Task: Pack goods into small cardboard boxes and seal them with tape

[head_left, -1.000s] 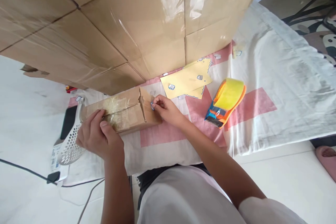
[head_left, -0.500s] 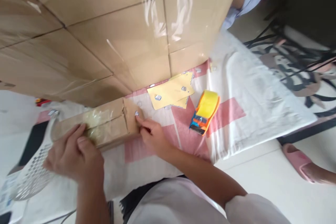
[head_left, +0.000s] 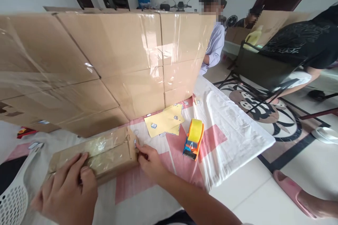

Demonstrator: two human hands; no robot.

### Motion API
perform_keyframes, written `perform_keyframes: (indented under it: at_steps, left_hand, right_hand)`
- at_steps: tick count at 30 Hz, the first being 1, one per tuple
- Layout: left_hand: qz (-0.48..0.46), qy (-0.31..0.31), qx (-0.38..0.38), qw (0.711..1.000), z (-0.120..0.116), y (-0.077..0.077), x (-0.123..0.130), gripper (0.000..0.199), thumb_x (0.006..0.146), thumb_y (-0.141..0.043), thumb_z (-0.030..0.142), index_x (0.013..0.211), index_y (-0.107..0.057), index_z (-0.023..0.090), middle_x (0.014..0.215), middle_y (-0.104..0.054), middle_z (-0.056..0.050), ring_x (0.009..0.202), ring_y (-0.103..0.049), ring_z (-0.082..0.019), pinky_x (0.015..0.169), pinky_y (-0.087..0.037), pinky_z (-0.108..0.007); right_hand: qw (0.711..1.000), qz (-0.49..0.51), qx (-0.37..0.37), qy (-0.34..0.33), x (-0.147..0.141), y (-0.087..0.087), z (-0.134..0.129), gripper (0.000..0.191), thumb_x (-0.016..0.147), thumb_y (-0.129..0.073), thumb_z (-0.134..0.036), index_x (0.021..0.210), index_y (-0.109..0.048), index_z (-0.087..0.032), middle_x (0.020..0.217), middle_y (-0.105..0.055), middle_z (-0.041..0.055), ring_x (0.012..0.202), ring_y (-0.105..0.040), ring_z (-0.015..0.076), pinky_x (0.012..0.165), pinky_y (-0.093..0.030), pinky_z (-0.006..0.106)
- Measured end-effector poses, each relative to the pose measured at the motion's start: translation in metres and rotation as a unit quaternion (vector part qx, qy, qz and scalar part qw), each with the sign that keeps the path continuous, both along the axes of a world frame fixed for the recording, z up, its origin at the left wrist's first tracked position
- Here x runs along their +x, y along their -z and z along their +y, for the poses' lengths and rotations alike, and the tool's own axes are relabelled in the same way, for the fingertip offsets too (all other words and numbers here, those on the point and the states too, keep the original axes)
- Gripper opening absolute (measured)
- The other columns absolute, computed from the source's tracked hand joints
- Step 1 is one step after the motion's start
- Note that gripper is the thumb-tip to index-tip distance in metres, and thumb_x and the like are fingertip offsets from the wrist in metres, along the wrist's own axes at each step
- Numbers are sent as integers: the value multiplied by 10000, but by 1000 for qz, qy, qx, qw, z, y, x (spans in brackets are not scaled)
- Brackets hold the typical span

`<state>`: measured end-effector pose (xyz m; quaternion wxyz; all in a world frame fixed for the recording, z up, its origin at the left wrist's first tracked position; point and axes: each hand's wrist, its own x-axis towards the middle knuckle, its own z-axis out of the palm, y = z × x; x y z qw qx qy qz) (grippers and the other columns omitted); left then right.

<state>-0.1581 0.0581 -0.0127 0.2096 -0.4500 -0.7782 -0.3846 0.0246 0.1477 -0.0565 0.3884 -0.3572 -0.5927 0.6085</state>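
A long, narrow cardboard box, its top seam covered with clear tape, lies on the cloth in front of me. Over its near left part is my left hand, fingers on the top and the hand closed around the near edge. My right hand is at the right end of the box, its fingers curled and a fingertip against a small sticker there. Yellow sheets with similar small stickers lie beyond that hand. To their right rests an orange and blue tape dispenser with a yellow roll.
A wall of stacked, taped cardboard boxes stands behind the work area. A white perforated basket is at the left. The cloth-covered table ends at the right, near a pink slipper. Other people sit beyond, one on a dark chair.
My view has tilted up, bringing the room and other people into sight. Both hands stay at the same places on the box, the right fingertip still against the sticker.
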Motion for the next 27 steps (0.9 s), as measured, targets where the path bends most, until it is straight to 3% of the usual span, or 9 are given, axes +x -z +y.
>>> perform_keyframes:
  at_steps: [3,9,11,13,15,17,23,25,27]
  left_hand:
    - [82,-46,5,996,3,-2,1,369,897,-532,284,1209,-729,296,1228,-748,1,1052,-677,-284,1001,-427,-451]
    - [79,-30,-28,996,-5,-10,2,377,903,-546,235,1245,-705,247,1269,-726,-54,1089,-664,-296,994,-412,-434]
    - [63,-20,-20,998,-9,-9,-1,382,901,-547,233,1250,-701,257,1278,-721,-50,1122,-653,-293,1007,-404,-428]
    - [54,-6,-17,998,-13,-8,-5,386,900,-545,237,1254,-699,262,1290,-713,-50,1148,-643,-292,1024,-396,-428]
    - [53,12,-14,998,-15,-7,-9,377,903,-542,254,1243,-704,258,1289,-712,-54,1155,-641,-293,1043,-392,-436]
    - [56,28,-10,998,-19,-9,-12,361,913,-536,277,1227,-711,250,1272,-718,-63,1149,-642,-296,1065,-388,-455]
    - [44,45,98,993,-37,-6,-10,370,902,-581,297,1244,-671,188,1445,-584,-141,1339,-528,-333,1154,-358,-506]
    - [52,58,138,987,-41,4,-5,371,880,-613,279,1232,-660,172,1418,-595,-170,1318,-548,-336,1143,-384,-514]
    - [31,135,84,987,-40,20,3,329,906,-581,270,1215,-658,188,1295,-672,-155,1216,-625,-299,1088,-455,-481]
  right_hand:
    - [999,2,28,-20,0,4,3,485,825,-499,-106,1219,-737,-260,838,-459,-7,740,-483,133,695,-416,278]
    - [995,-37,56,-68,12,5,7,555,788,-593,-130,1319,-679,-269,1031,-506,32,858,-526,153,792,-476,309]
    - [988,-67,69,-123,19,-3,8,805,750,-715,-195,1511,-479,-306,1296,-459,80,986,-546,183,817,-511,320]
    - [975,-103,78,-182,24,-13,10,1182,680,-848,-307,1629,-146,-349,1556,-246,118,1186,-522,242,914,-524,360]
    - [961,-128,103,-221,23,-23,11,1464,583,-934,-394,1621,98,-352,1656,-74,123,1397,-391,305,1093,-439,421]
    - [956,-132,134,-225,18,-31,11,1592,497,-976,-414,1608,162,-337,1666,-101,127,1486,-285,331,1182,-346,444]
    - [978,-66,156,-120,16,-58,9,1500,545,-960,-405,1630,74,-327,1575,-335,139,1371,-471,322,1089,-456,434]
    - [985,-9,164,-53,36,-81,14,1397,646,-909,-424,1632,72,-290,1537,-403,154,1332,-516,303,1081,-468,438]
    - [983,23,178,42,70,-108,24,1282,753,-830,-455,1626,92,-272,1478,-477,162,1289,-557,291,1061,-489,454]
